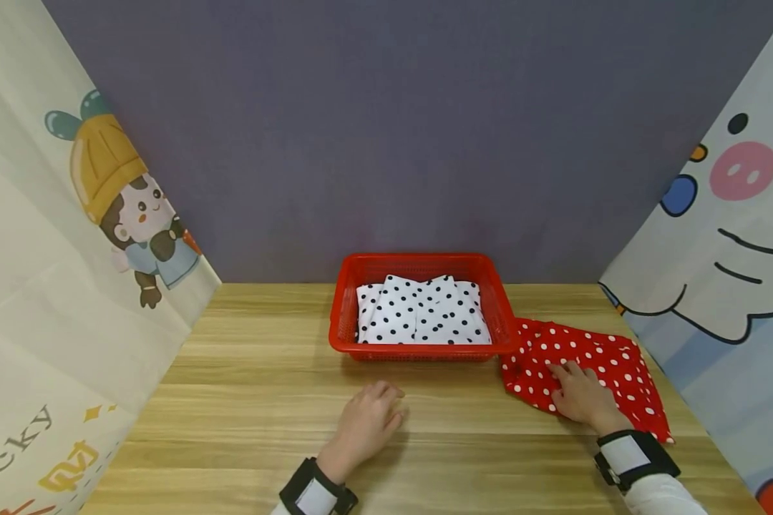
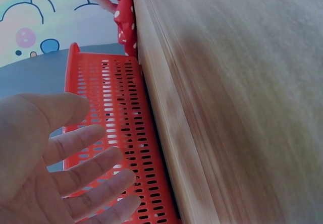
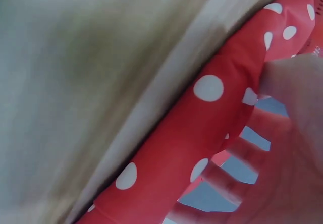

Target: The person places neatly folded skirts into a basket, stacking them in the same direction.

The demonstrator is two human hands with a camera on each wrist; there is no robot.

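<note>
- Left hand, low centre of the head view: fingers loosely bent, holding nothing, over the wooden table.
- Right hand, lower right: fingers apart, resting on the red dotted cloth; no firm grip shows.
- The red dotted cloth lies beneath the right hand, well apart from the left, long axis slanting toward lower right.
- Up and left of it, mid-frame: red basket holding white dotted cloth.

Cannot see the part of red dotted cloth under the right hand, nor whole wall lettering, cut by left edge.
</note>
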